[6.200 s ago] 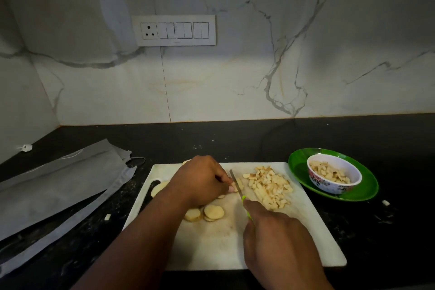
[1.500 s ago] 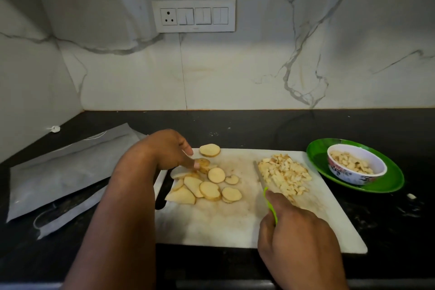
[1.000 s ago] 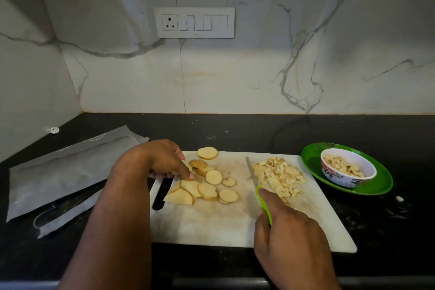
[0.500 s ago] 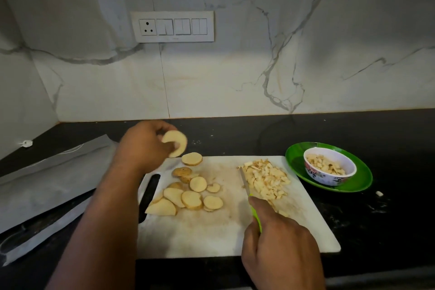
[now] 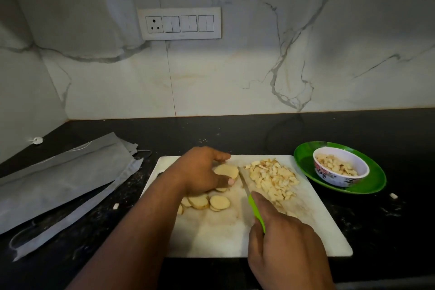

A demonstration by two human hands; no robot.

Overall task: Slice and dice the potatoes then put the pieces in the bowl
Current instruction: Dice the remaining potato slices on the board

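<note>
Now our left hand [image 5: 200, 172] pinches a potato slice [image 5: 226, 170] flat on the cutting board [image 5: 221, 235]. Our right hand [image 5: 286, 251] wraps its grip around the knife [image 5: 247, 189], whose blade points away from us, its tip beside the slice.

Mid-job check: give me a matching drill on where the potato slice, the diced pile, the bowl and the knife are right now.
Things:
1. potato slice
2. diced pile
3. bowl
4. knife

Places:
A. on the green plate
B. held by the left hand
C. held by the right hand
D. loose on the cutting board, right part

Pairs: 1-B, 2-D, 3-A, 4-C
</note>
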